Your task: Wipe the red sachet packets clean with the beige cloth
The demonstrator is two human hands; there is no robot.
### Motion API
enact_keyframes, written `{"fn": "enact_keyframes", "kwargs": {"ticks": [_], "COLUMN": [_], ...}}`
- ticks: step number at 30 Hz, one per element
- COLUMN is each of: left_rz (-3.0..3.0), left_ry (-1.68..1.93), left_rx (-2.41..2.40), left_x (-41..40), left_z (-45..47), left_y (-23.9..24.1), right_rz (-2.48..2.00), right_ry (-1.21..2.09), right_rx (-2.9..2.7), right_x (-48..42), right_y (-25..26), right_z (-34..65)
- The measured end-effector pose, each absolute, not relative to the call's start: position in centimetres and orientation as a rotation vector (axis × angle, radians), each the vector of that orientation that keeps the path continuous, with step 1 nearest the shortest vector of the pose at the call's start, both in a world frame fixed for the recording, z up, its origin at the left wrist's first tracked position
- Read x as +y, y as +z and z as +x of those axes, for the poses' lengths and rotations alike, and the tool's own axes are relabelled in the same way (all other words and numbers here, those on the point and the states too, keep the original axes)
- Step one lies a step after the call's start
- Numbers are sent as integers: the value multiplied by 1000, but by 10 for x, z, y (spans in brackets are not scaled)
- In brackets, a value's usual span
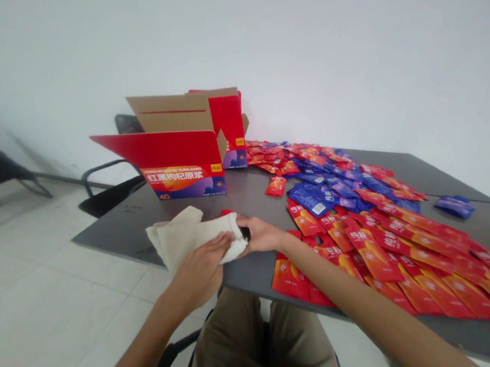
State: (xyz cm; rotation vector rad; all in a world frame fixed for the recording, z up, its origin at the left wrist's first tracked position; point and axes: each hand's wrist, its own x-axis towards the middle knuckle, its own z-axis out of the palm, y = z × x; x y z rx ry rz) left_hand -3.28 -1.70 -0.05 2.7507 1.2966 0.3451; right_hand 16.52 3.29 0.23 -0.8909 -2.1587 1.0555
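Observation:
A folded cream cloth (pixel 181 234) is held just over the near edge of the dark table (pixel 250 194). My left hand (pixel 203 266) grips it from the near side, its fingers lying together over the fabric. My right hand (pixel 261 234) closes on the cloth's right end, with thumb and fingers on either side of the hem. A small dark patch (pixel 245 233) shows between that hem and my right fingers; I cannot tell what it is. Behind the cloth a bit of something red (pixel 226 212) peeks out, mostly hidden.
Two red and purple cardboard boxes (pixel 185 179) with raised flaps stand at the back left. Overlapping red pouches (pixel 373 252) cover the right side, with blue pouches (pixel 338 187) piled beyond them. One blue pouch (pixel 454 206) lies apart. Black chairs (pixel 106 197) stand left, by the wall.

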Motion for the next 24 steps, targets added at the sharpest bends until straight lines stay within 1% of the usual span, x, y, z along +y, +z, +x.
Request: {"fn": "enact_keyframes", "kwargs": {"ticks": [6, 12, 19, 24], "left_rz": [2735, 2847, 2744, 2791], "left_ry": [296, 366, 259, 329], "left_rx": [1487, 1253, 1432, 1344], "left_x": [23, -15, 19, -8], "left_z": [-26, -29, -21, -26], "left_y": [4, -6, 9, 0], "right_rz": [-909, -839, -856, -860], "right_ry": [1077, 1036, 1081, 1024], "right_rx": [-2146, -2175, -2136, -2165], "right_x": [33, 33, 34, 33], "right_y": [5, 3, 4, 2], "right_z": [166, 165, 167, 166]}}
